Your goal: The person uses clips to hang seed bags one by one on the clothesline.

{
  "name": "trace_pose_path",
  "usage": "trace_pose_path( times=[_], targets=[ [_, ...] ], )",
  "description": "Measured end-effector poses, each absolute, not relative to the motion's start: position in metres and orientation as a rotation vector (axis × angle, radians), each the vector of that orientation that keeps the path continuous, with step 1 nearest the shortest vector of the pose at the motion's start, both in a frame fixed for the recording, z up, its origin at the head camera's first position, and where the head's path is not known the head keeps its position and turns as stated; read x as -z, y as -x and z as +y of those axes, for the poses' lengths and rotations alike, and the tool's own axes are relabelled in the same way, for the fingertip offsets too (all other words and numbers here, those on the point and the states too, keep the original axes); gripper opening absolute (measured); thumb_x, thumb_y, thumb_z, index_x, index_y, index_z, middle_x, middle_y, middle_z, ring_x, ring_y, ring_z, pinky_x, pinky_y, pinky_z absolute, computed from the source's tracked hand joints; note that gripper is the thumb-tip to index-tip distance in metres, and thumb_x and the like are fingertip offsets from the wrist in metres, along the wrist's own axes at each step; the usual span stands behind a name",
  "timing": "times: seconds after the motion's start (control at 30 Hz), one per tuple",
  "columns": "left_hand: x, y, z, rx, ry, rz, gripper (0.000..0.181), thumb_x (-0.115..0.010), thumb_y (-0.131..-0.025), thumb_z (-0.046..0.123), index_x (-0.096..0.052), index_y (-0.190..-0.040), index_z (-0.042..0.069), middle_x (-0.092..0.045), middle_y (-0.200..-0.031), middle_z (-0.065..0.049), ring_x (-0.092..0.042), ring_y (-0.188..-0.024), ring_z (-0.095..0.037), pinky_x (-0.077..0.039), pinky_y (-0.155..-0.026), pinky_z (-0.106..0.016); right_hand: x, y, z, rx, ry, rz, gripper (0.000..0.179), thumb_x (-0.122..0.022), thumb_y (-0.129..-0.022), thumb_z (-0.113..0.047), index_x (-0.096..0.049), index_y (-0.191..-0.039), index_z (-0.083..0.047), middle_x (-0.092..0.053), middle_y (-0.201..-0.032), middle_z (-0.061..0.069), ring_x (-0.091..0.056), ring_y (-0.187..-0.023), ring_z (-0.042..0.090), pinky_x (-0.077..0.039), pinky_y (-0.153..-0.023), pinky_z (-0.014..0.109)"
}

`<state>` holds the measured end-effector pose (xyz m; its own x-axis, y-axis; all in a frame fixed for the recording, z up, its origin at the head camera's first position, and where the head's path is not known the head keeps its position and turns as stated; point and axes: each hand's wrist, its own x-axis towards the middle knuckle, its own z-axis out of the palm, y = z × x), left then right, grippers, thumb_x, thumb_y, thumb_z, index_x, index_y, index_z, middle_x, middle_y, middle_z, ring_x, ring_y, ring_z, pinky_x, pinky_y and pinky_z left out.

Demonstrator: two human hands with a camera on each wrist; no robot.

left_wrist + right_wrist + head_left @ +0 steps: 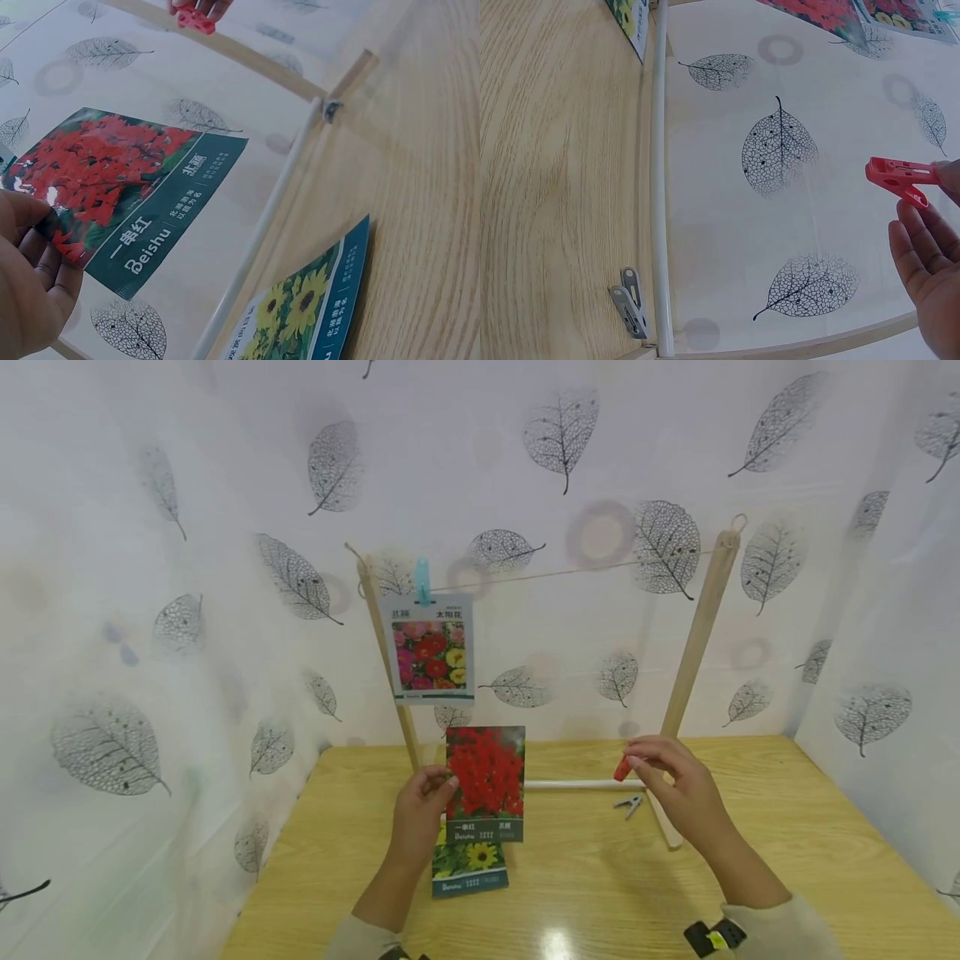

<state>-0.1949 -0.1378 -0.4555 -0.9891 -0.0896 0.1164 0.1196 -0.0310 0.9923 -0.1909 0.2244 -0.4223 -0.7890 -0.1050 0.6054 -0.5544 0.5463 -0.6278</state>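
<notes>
In the head view, the person's left hand [422, 814] pinches the edge of a red-flower packet [486, 777] at lower centre, above a sunflower packet [472, 872] on the table [585, 877]. Right of centre, the right hand [678, 785] pinches a red clothespin [622, 768]. Upper left of centre, a blue clothespin [422, 581] holds a mixed-flower packet [430, 656] on string [555, 575].

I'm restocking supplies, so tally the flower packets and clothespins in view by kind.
Flower packets: 3 (hanging packet, held packet, table packet)
Clothespins: 3 (blue clothespin, red clothespin, grey clothespin)
Total: 6
</notes>
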Motion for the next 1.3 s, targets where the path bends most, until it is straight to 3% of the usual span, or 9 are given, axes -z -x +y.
trace_pose_path(
  times=[0.4,0.63,0.77,1.13,1.3],
  targets=[
    [0.455,0.197,-0.140,2.143,0.050,-2.102,0.025,-0.068,-0.097,0.016,-0.061,-0.116,0.000,-0.066,-0.103,-0.010,-0.066,-0.090,-0.012,-0.057,-0.077,-0.022,0.415,0.193,0.221,-1.181,-0.574,-2.247,0.025,-0.066,-0.095,0.000,-0.072,-0.114,-0.016,-0.067,-0.120,0.006,-0.052,-0.118,-0.011,-0.043,-0.093,0.003],
    [0.451,0.198,-0.139,2.142,0.066,-2.099,0.023,-0.068,-0.097,0.015,-0.062,-0.115,0.001,-0.065,-0.100,-0.010,-0.063,-0.083,-0.012,-0.055,-0.073,-0.021,0.411,0.194,0.221,-1.164,-0.604,-2.225,0.028,-0.066,-0.095,0.002,-0.072,-0.113,-0.018,-0.061,-0.124,-0.017,-0.053,-0.120,-0.010,-0.043,-0.093,0.002],
    [0.450,0.199,-0.139,2.149,0.072,-2.087,0.022,-0.068,-0.097,0.013,-0.062,-0.114,0.000,-0.065,-0.099,-0.008,-0.064,-0.084,-0.012,-0.056,-0.074,-0.021,0.408,0.194,0.221,-1.161,-0.608,-2.222,0.028,-0.066,-0.094,0.002,-0.072,-0.113,-0.018,-0.062,-0.123,-0.018,-0.053,-0.119,-0.010,-0.044,-0.092,0.003],
    [0.445,0.199,-0.138,2.128,0.077,-2.085,0.019,-0.067,-0.097,0.010,-0.063,-0.113,0.001,-0.066,-0.099,-0.005,-0.066,-0.087,-0.011,-0.057,-0.076,-0.021,0.401,0.197,0.219,-1.128,-0.607,-2.229,0.026,-0.067,-0.095,-0.001,-0.073,-0.112,-0.019,-0.069,-0.119,0.002,-0.054,-0.116,-0.011,-0.042,-0.092,0.003],
    [0.443,0.200,-0.138,2.112,0.088,-2.091,0.019,-0.067,-0.097,0.011,-0.063,-0.113,0.002,-0.066,-0.101,-0.006,-0.066,-0.088,-0.011,-0.056,-0.077,-0.021,0.397,0.199,0.218,-1.091,-0.617,-2.230,0.022,-0.067,-0.095,-0.001,-0.074,-0.109,-0.017,-0.069,-0.120,0.005,-0.052,-0.118,-0.014,-0.041,-0.092,0.002]
  ],
)
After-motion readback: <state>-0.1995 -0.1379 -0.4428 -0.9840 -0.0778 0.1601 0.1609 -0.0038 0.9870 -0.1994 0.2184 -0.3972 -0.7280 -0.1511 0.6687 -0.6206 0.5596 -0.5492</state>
